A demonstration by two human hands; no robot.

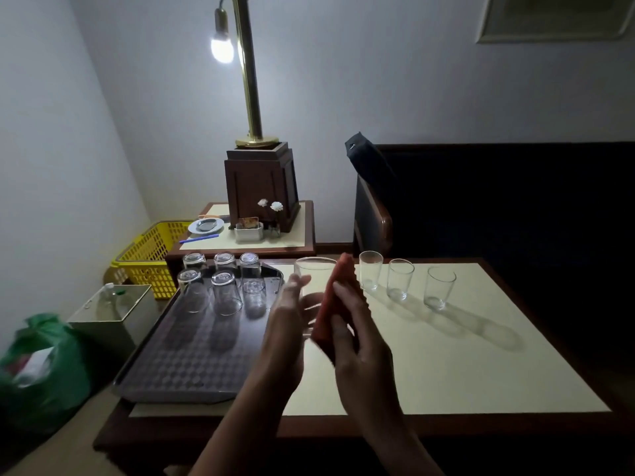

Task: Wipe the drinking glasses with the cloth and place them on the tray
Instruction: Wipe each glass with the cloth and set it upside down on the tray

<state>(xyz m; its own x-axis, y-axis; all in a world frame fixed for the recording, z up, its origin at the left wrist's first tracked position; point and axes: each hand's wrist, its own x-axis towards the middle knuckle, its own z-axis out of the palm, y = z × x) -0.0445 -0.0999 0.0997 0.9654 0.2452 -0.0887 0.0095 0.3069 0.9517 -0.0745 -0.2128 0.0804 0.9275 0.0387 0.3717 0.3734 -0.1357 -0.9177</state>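
Note:
My left hand [287, 324] holds a clear drinking glass [314, 280] upright above the table, just right of the tray. My right hand [354, 324] grips a red cloth [335, 297] and presses it against the glass's right side. A dark patterned tray [192, 365] lies on the table's left part, with several glasses [225, 290] standing upside down at its far end. Three upright glasses [400, 280] stand in a row on the cream tabletop to the right.
A side table behind holds a lamp base [263, 187], a small plate [206, 225], a blue pen and a flower vase. A yellow basket [151, 255], a white box and a green bag [44, 369] sit on the floor left. A dark chair [374, 214] stands behind the table.

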